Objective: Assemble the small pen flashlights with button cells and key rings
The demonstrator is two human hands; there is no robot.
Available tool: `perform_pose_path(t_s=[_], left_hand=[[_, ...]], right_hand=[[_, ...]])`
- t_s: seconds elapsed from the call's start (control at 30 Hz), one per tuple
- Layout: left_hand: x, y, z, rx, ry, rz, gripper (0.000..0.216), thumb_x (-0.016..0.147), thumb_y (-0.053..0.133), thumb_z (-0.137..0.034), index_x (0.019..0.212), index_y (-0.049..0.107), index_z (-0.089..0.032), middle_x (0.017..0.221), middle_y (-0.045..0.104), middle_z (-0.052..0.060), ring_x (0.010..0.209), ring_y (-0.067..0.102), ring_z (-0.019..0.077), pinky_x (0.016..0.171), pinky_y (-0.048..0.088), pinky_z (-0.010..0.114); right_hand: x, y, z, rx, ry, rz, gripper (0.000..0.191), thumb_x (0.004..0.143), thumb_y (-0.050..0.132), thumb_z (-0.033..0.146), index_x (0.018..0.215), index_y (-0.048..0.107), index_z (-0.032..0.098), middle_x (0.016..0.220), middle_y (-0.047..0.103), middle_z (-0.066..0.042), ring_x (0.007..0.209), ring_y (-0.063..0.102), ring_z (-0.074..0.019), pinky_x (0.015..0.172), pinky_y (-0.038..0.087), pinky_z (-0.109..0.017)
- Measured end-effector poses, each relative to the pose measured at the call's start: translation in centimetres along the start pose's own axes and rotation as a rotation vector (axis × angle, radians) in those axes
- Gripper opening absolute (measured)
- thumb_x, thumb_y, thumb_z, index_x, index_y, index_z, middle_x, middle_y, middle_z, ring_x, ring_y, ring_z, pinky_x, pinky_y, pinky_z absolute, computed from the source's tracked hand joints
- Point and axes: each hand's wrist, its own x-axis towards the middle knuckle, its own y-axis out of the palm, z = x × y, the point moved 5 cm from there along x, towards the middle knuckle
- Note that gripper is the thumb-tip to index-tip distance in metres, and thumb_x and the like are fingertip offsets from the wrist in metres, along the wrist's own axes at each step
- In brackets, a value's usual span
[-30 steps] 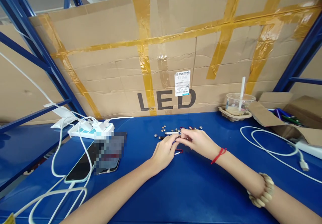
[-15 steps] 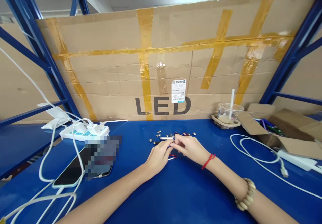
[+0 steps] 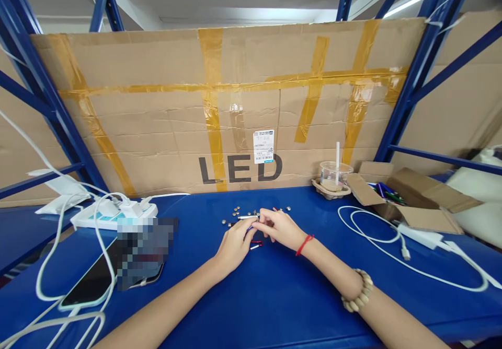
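Note:
My left hand (image 3: 234, 242) and my right hand (image 3: 278, 227) meet in the middle of the blue table (image 3: 274, 297), fingertips pinched together on a small thin object that I cannot make out. A slim silver pen-like tube (image 3: 248, 217) lies just beyond the fingers. Several small button cells (image 3: 235, 214) are scattered behind it. A small red clip-like piece (image 3: 257, 243) lies between the two hands. My right wrist wears a red string, and a beaded bracelet sits further up the arm.
A power strip (image 3: 113, 214) with chargers and white cables sits at the left, with a phone (image 3: 92, 286) in front of it. A drink cup (image 3: 333, 175) with a straw, an open carton (image 3: 396, 200) and a white cable (image 3: 376, 234) lie at the right. A taped cardboard sheet (image 3: 235, 103) marked LED stands behind.
The camera has tilted up and swung right, so everything sits lower and further left in the picture. Both hands stay pinched together at the same spot on the table.

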Motion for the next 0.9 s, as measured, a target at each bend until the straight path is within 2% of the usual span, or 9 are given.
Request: perform_pose_path(t_s=[0.4,0.9], left_hand=[[-0.1,-0.6,-1.0,0.004,0.014,-0.002,0.026,0.086,0.038,-0.018,0.108,0.051,-0.025,0.105,0.059,0.000,0.095,0.054,0.0146,0.082,0.043,0.027],[-0.1,-0.4,-1.0,0.024,0.027,0.016,0.028,0.085,0.037,-0.015,0.107,0.051,-0.025,0.106,0.058,0.001,0.096,0.053,0.0155,0.082,0.043,0.027]], right_hand=[[-0.1,-0.2,1.1,-0.245,-0.072,-0.028,0.026,0.085,0.040,0.034,0.063,0.037,0.020,0.050,0.053,0.005,0.045,0.051,-0.0097,0.047,0.032,-0.019],[-0.1,-0.1,1.0,-0.315,-0.110,-0.041,0.027,0.085,0.040,0.036,0.063,0.037,0.021,0.049,0.051,0.005,0.046,0.051,-0.0110,0.046,0.032,-0.020]])
